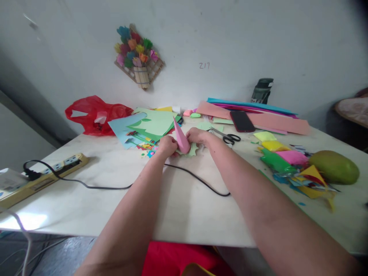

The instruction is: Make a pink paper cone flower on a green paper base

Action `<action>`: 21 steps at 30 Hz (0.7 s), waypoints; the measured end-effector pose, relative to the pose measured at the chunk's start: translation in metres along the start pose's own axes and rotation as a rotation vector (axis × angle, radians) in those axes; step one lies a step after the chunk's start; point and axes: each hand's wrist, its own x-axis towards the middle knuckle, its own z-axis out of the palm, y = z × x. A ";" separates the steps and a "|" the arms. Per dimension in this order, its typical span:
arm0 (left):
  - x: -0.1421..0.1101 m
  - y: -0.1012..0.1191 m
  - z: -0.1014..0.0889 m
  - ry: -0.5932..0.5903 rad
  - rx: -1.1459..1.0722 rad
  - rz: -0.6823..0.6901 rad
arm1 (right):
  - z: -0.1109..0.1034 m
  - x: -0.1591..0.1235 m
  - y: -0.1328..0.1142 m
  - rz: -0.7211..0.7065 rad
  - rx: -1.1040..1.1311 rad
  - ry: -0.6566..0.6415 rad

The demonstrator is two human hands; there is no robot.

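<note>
1. The left hand [168,146] is at the left of a tall, pointed pink paper cone [181,140], fingers bent beside its base; whether this grip closes on the cone or on the paper below, one cannot tell.
2. The right hand [197,136] is at the cone's right side, fingers curled close to it; how firmly this grip is closed cannot be told.
3. The cone points up, tip leaning left, mid-width on the white worktop [195,218], nearer its far edge. A jagged-edged pale green paper piece [193,150] shows at its base.
4. Towards the far left corner lie pale blue and green paper sheets [155,122] and a crumpled red plastic bag [94,115].
5. Right of the right hand lie black-handled metal scissors [228,137]; a dark phone [242,121] rests on salmon-pink paper [273,124] along the far edge.
6. Towards the right edge, a large green oval object [333,166] sits beside coloured packets [277,161].
7. A yellow power strip [43,180] occupies the left edge.
</note>
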 end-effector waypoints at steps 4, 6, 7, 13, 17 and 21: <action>0.001 0.000 0.000 0.001 -0.005 -0.017 | 0.001 -0.001 -0.003 -0.019 -0.006 0.005; -0.001 0.001 -0.001 0.004 0.008 -0.025 | 0.003 -0.001 -0.004 -0.039 0.013 -0.022; -0.002 0.003 -0.001 0.008 0.012 -0.019 | 0.004 -0.001 -0.004 -0.046 0.031 -0.036; -0.008 0.011 -0.002 0.037 -0.001 0.030 | -0.003 0.001 0.008 -0.060 0.138 -0.073; -0.005 0.011 -0.002 0.042 0.000 0.036 | -0.007 -0.004 0.009 -0.078 0.213 -0.112; -0.006 0.012 -0.004 0.040 0.033 0.053 | -0.008 -0.012 0.006 -0.088 0.251 -0.119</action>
